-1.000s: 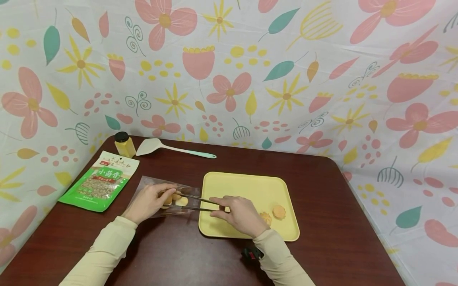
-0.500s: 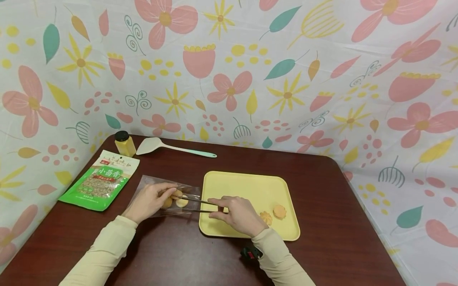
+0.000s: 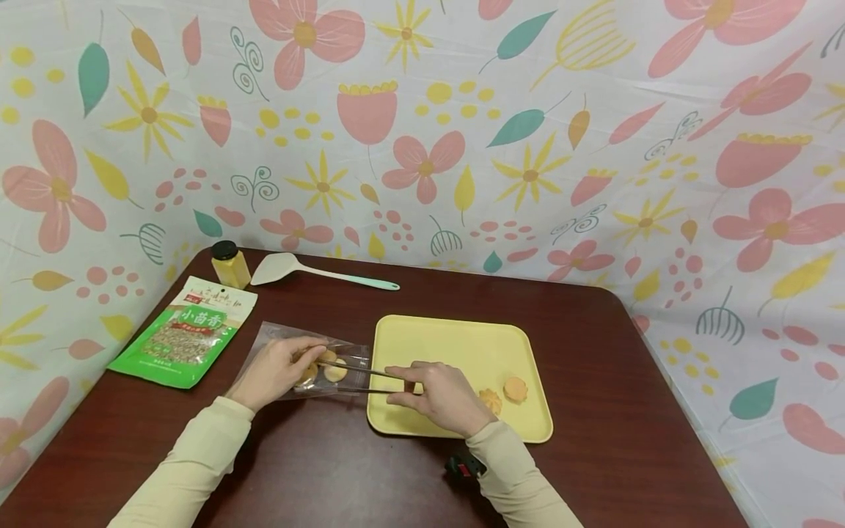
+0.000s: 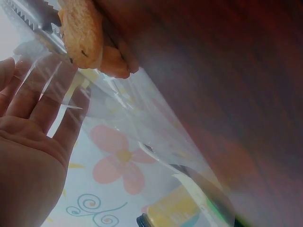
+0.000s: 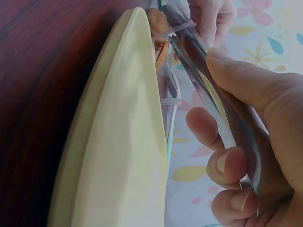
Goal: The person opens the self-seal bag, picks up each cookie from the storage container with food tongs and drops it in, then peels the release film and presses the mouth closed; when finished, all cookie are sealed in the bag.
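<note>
My left hand (image 3: 276, 372) pinches the top film of a clear plastic bag (image 3: 353, 353) lying left of the tray, its mouth toward the tray. Inside the bag are several small round golden cookies (image 3: 335, 369). In the left wrist view, one browned cookie (image 4: 83, 35) sits beside the serrated tips of metal tongs (image 4: 40, 14). My right hand (image 3: 444, 396) grips these tongs over the yellow tray (image 3: 449, 341), thumb on one arm and fingers curled on the other. The tongs' arms stand apart and reach into the bag mouth; the right wrist view shows the cookies (image 5: 158, 23) near the tips.
Two fluted cookies (image 3: 516, 391) rest on the tray's lower right. Left of the bag lie a green spice packet (image 3: 181, 341), a black-capped yellow jar (image 3: 231, 270) and a white spatula (image 3: 280, 269) with a mint handle. A floral cloth (image 3: 422, 110) hangs behind the table.
The tongs' arms have spread wider, the lower one drawing back right toward the bag mouth. The cookies in the bag have shifted slightly. Both hands stay nearly in place.
</note>
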Demonstrator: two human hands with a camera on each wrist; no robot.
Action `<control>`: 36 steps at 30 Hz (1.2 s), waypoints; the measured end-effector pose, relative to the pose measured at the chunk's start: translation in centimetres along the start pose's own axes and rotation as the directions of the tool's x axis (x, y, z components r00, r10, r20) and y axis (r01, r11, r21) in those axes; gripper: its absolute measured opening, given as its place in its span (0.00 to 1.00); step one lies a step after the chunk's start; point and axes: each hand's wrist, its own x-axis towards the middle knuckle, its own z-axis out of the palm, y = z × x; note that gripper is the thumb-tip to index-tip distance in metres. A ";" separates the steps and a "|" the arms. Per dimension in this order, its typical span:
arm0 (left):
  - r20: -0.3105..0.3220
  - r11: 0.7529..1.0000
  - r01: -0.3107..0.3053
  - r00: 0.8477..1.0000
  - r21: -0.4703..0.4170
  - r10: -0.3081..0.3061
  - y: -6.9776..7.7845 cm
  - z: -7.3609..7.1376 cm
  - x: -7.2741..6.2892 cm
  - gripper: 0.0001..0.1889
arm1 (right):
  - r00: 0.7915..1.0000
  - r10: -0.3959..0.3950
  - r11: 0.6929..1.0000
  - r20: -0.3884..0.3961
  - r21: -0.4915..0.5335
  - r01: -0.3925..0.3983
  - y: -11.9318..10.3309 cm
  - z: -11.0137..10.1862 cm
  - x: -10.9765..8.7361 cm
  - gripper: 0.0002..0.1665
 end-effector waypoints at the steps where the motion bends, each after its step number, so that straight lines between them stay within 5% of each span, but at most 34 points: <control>1: 0.002 1.000 0.005 1.000 -0.002 -0.005 0.0 0.0 0.0 0.12 | 1.000 0.003 1.000 -0.001 -0.001 -0.003 0.0 -0.1 -0.1 0.27; 21: -0.015 1.000 0.005 1.000 -0.020 -0.006 0.0 -0.1 -0.2 0.11 | 0.998 0.047 0.998 -0.050 -0.030 -0.049 1.0 -1.6 -2.4 0.27; 36: -0.003 1.000 0.004 1.000 -0.020 -0.004 -0.3 -0.1 -0.1 0.12 | 0.985 0.138 0.990 -0.103 -0.023 -0.141 2.7 -4.5 -6.4 0.25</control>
